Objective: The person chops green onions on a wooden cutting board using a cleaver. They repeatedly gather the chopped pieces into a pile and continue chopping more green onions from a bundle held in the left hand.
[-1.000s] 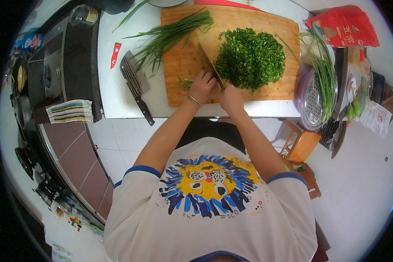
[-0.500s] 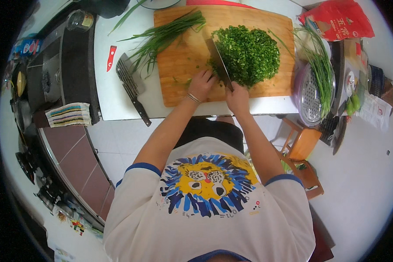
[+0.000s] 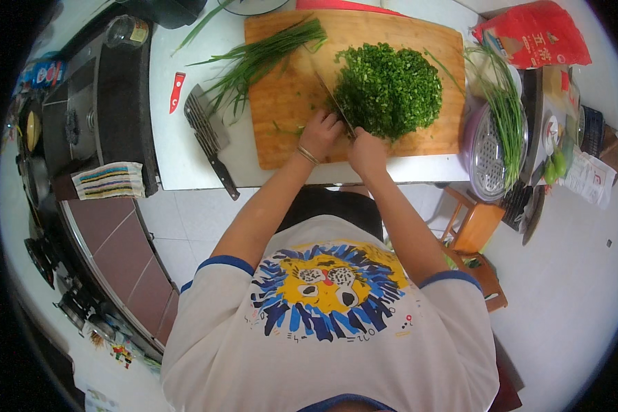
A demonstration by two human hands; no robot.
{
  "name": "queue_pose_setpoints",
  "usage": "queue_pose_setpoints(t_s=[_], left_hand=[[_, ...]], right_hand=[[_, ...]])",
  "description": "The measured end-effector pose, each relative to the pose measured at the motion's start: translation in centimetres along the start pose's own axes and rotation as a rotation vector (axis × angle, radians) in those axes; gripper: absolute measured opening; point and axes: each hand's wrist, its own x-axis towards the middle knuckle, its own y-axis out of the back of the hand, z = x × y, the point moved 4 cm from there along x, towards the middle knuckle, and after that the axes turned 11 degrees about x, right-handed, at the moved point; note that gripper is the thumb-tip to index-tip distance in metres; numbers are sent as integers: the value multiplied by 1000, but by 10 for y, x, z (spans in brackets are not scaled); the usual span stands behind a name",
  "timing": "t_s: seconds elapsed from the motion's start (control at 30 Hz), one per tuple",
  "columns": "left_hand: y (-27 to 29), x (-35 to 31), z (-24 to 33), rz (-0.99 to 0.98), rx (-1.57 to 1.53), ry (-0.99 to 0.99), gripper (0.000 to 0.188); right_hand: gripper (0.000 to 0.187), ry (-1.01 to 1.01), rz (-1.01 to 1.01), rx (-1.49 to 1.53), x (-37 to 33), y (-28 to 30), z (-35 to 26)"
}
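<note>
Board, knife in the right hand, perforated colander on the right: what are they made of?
Board: likely wood or bamboo, by the warm brown colour and faint grain; looks smooth, satin.
Knife: blade probably steel, thin and straight; nearly edge-on, so finish unclear.
Colander: grey with a slight sheen and regular holes; metal or plastic, can't tell.

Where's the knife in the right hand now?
In the head view, the knife is over the cutting board, just left of the chopped greens and beside the left hand.
</note>
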Motion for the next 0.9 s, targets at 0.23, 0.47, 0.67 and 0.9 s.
queue_pose_setpoints(t_s=[0.23, 0.47, 0.67, 0.9], left_hand=[[3, -10, -2, 3, -24, -21, 25], [5, -10, -1, 32, -71, -49, 26], [9, -8, 1, 57, -5, -11, 20], [9, -14, -3, -31, -7, -5, 19]], right_hand=[[17, 165, 36, 223, 9, 8, 2], [18, 134, -8, 97, -12, 23, 0], [16, 51, -75, -18, -14, 12, 2], [16, 60, -37, -56, 10, -8, -6]])
